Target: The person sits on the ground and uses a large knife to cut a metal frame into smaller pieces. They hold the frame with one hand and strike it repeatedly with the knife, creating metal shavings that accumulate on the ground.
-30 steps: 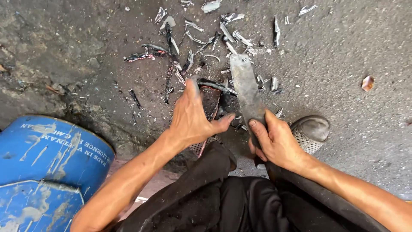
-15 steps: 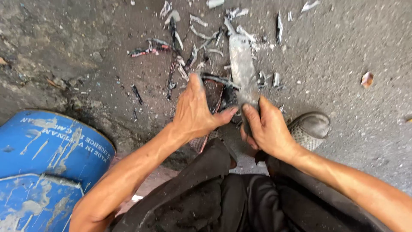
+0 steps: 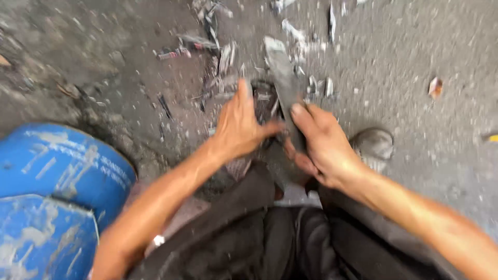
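Observation:
My right hand (image 3: 321, 145) grips the near end of a long grey flat blade-like tool (image 3: 282, 72) that points away from me over the concrete ground. My left hand (image 3: 239, 127) lies just left of it, fingers stretched forward and thumb pointing toward the tool, pressing on a dark object (image 3: 263, 101) that is mostly hidden beneath it. Grey chips and scraps (image 3: 223, 54) are scattered on the ground beyond both hands. The picture is blurred by motion.
A blue drum (image 3: 49, 192) lies on its side at the lower left. My dark trousers (image 3: 270, 238) fill the bottom centre, and a grey shoe toe (image 3: 373, 142) shows right of my right hand. A small brown scrap (image 3: 434, 87) lies farther right.
Both hands have stayed together on the tool and the dark object. The view has shifted and blurred, and my right hand has slid slightly up the tool.

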